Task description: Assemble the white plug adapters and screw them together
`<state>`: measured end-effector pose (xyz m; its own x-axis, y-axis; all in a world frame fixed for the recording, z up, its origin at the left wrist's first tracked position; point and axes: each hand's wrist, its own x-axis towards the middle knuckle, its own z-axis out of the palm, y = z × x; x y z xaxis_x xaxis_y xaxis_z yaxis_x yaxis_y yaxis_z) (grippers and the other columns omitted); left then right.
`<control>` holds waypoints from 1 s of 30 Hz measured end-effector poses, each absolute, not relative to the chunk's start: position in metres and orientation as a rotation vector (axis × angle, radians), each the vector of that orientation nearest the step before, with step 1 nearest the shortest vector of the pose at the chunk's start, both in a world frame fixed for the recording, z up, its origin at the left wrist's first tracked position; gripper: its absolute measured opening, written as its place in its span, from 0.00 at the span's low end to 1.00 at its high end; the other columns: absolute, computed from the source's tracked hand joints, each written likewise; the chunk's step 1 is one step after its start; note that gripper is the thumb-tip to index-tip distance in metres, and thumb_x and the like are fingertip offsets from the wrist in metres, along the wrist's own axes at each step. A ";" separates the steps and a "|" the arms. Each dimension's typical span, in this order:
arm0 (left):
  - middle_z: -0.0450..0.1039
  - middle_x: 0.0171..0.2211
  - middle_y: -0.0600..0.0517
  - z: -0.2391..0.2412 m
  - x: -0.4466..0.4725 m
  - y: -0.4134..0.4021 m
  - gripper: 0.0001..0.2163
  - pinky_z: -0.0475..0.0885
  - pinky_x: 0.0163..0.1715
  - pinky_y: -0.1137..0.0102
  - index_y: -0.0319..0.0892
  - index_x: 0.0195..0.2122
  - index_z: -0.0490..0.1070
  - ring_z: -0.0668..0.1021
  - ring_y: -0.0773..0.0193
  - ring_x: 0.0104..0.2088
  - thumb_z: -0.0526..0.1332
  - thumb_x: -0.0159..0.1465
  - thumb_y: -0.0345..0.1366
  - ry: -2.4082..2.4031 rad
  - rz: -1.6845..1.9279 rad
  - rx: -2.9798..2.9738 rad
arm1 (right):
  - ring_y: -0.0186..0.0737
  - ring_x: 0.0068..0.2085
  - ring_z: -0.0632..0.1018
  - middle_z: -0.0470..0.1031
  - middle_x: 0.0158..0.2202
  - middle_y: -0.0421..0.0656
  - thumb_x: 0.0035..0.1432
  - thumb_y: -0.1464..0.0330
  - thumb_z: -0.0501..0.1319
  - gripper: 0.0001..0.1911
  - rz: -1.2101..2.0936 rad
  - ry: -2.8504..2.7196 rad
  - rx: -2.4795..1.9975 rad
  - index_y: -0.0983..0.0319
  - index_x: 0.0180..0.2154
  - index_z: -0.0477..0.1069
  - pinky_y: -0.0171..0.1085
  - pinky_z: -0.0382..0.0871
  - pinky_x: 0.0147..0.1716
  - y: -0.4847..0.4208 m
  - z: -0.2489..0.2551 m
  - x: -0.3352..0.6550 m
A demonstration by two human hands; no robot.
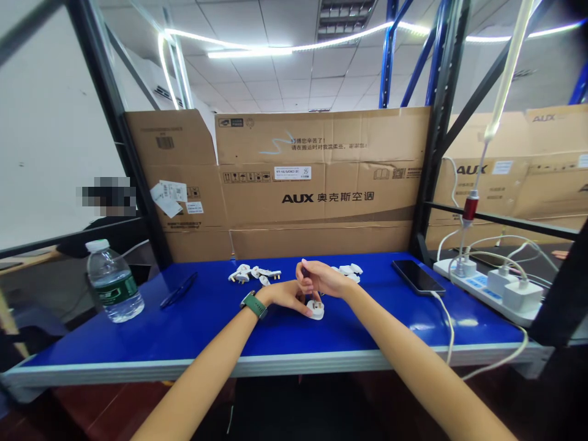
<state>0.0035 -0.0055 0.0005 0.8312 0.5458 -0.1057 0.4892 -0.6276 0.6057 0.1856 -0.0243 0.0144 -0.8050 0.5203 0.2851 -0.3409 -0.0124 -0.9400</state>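
My left hand (289, 296), with a green watch strap at the wrist, grips a round white plug piece (316, 310) on the blue tabletop. Its thumb lies against the near left side of the piece; its other fingers are partly hidden. Just above and behind the piece is my right hand (325, 279), its fingers curled closed. Whatever is between those fingers is too small or hidden to make out. Several white plugs with brass-coloured pins (252, 274) lie in a heap beyond my left hand. More white plug parts (350, 271) lie behind my right wrist.
A water bottle (114, 283) and a dark pen-like object (179, 290) are at the left. On the right lie a phone (417, 277) with its cable and a white power strip (482, 288) with chargers. Cardboard (321, 211) walls off the back; a person sits beyond the left frame.
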 end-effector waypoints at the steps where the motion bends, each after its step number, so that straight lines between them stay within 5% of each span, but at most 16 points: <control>1: 0.71 0.29 0.54 0.001 0.003 -0.006 0.30 0.68 0.32 0.72 0.41 0.52 0.74 0.74 0.66 0.29 0.74 0.52 0.50 0.764 0.113 2.367 | 0.31 0.24 0.60 0.56 0.23 0.35 0.65 0.51 0.59 0.21 1.876 -1.682 -0.190 0.64 0.33 0.68 0.33 0.55 0.26 -0.024 0.014 0.186; 30: 0.72 0.29 0.53 -0.002 0.003 -0.005 0.24 0.66 0.29 0.72 0.40 0.46 0.77 0.73 0.66 0.27 0.72 0.53 0.51 0.773 0.153 2.394 | 0.32 0.24 0.63 0.59 0.23 0.35 0.65 0.51 0.59 0.19 1.876 -1.655 -0.239 0.61 0.35 0.64 0.32 0.59 0.25 -0.021 0.011 0.186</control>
